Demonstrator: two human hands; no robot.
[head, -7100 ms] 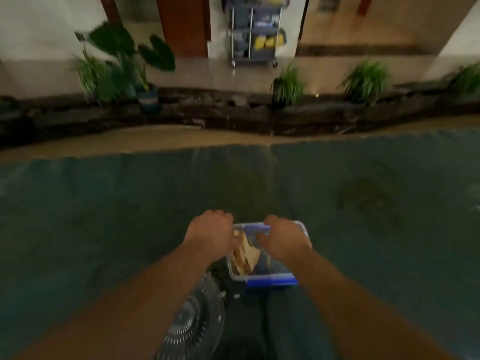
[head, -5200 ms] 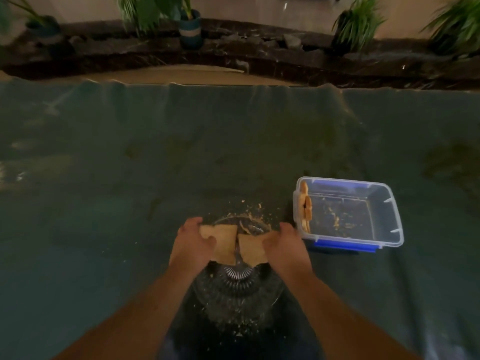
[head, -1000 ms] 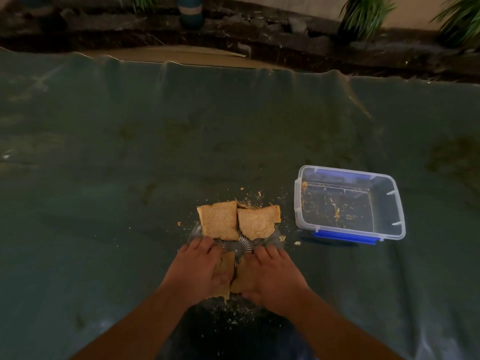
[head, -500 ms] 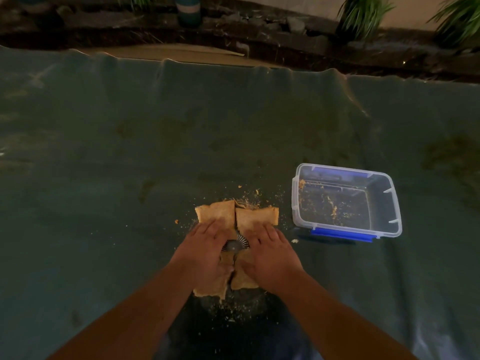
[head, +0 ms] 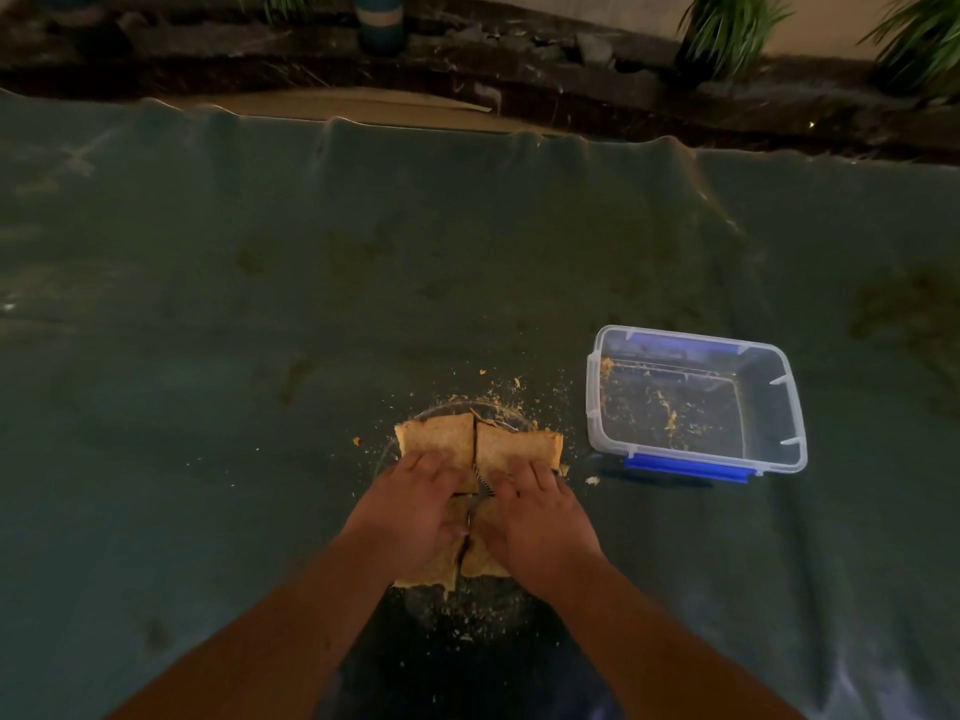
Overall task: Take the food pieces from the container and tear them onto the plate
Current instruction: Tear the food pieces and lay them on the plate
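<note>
Now, L hand [head: 415, 517] & R hand [head: 535, 522] flat, fingers spread, pressing near bread pieces [head: 447, 566] on glass plate [head: 498, 407] by cloth's [head: 208, 356] near edge. Far bread pieces [head: 519, 446] touching fingertips. Beyond, to the right: clear container [head: 779, 459], crumbs only.

Indoor lobby or atrium with a planted border, viewed across a covered table.

At 12 o'clock a dark rough stone planter ledge [head: 519, 70] carries spiky green plants [head: 727, 28] at 1 o'clock and a blue-and-white striped ceramic pot [head: 379, 20] at 11 o'clock. Behind it lies pale polished flooring [head: 831, 23]. A wrinkled teal plastic sheet [head: 260, 304] covers the large table in the foreground.
</note>
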